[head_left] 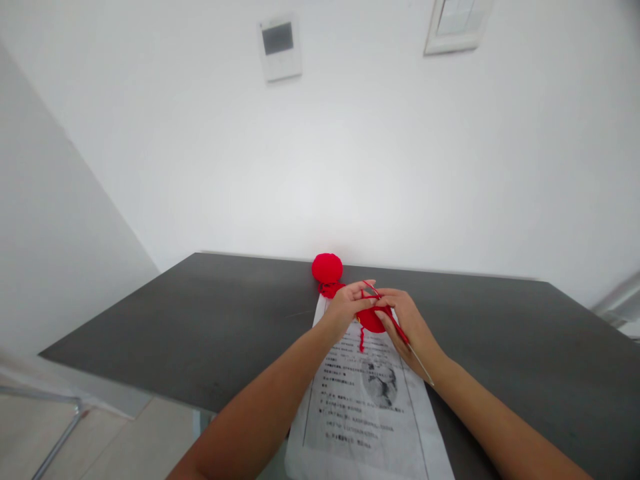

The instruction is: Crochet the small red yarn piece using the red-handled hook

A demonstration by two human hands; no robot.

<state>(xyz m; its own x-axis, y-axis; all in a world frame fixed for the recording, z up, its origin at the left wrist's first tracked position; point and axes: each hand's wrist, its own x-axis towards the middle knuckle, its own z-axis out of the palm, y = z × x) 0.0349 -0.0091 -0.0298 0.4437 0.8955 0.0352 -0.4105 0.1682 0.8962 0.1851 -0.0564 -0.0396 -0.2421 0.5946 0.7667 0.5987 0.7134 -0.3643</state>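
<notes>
Red crochet work (pixel 373 321) hangs between my two hands, above a printed sheet (pixel 350 413). My left hand (pixel 346 308) pinches its left edge, with the index finger stretched forward along the yarn. A slim crochet hook (pixel 421 364) with a red grip and a bare metal end slants through my right hand (pixel 409 323), whose fingers are closed round it and touch the work. The hook's tip is too small to make out. From the work a short yarn tail (pixel 361 340) dangles over the paper. Behind my left hand sits a red ball of yarn (pixel 327 268), with loose strands (pixel 330 289) bunched beside it.
The dark grey table (pixel 200 320) reaches back to a white wall (pixel 350 147). On the wall are a small panel with a screen (pixel 280 48) and a switch plate (pixel 456 25). A metal leg or rail (pixel 60 440) stands on the floor at lower left.
</notes>
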